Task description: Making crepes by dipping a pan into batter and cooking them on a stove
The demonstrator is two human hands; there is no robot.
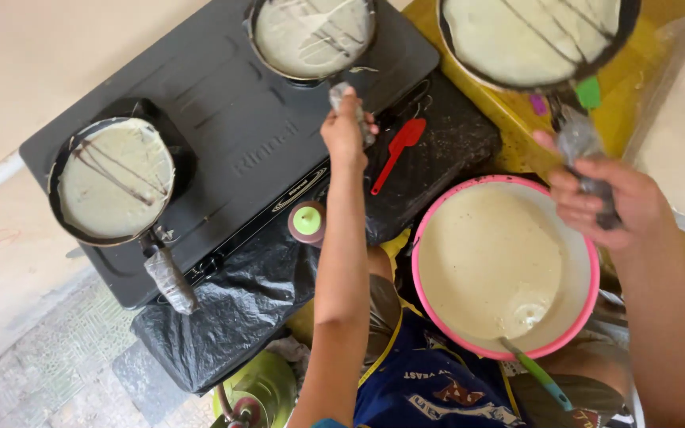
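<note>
My left hand (346, 127) grips the middle pan's handle (356, 107), my right hand (608, 194) the right pan's wrapped handle (580, 143), steadying both crepes beside the batter bowl (588, 246).

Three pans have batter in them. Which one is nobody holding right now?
The pan at far left on the black stove: its wrapped handle points toward the camera, untouched. The left hand grips the middle pan's handle; the right hand grips the right pan's.
</note>
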